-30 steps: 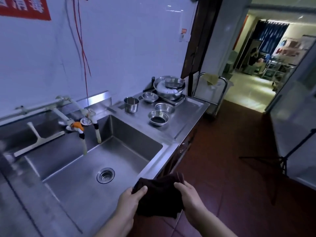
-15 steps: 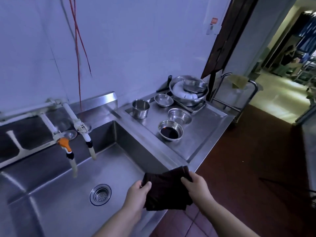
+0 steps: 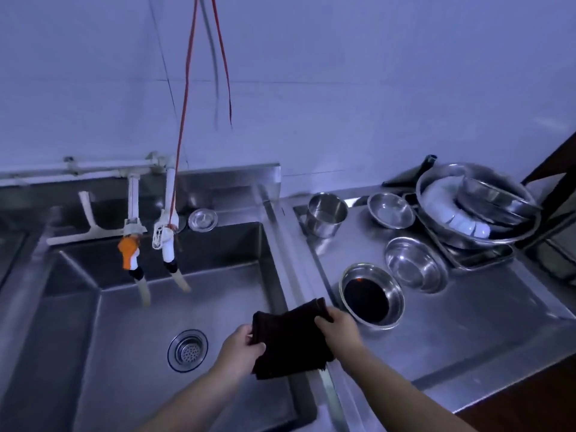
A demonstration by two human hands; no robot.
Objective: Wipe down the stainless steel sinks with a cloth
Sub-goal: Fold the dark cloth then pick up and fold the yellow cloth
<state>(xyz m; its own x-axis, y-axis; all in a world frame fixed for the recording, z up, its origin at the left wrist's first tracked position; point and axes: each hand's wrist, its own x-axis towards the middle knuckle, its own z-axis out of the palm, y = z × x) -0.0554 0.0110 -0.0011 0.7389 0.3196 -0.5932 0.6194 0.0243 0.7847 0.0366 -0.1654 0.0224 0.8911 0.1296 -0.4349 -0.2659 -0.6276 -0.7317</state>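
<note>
I'm now holding the cloth [image 3: 291, 341] over the sink [image 3: 124, 322] rim, left hand [image 3: 240, 347] and right hand [image 3: 338, 330] pinching its edges; wiping can begin

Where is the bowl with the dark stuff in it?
In the head view, the bowl of dark liquid sits on the steel counter right of the sink, just beyond the right hand holding the dark cloth.

Both bare forearms reach forward from the bottom edge, converging toward the middle. Left hand [image 3: 240, 347] pinches the left edge of the dark cloth [image 3: 290, 341], thumb on top, fingers curled under. Right hand [image 3: 338, 330] grips the cloth's upper right corner, knuckles up, wrist straight.
</note>
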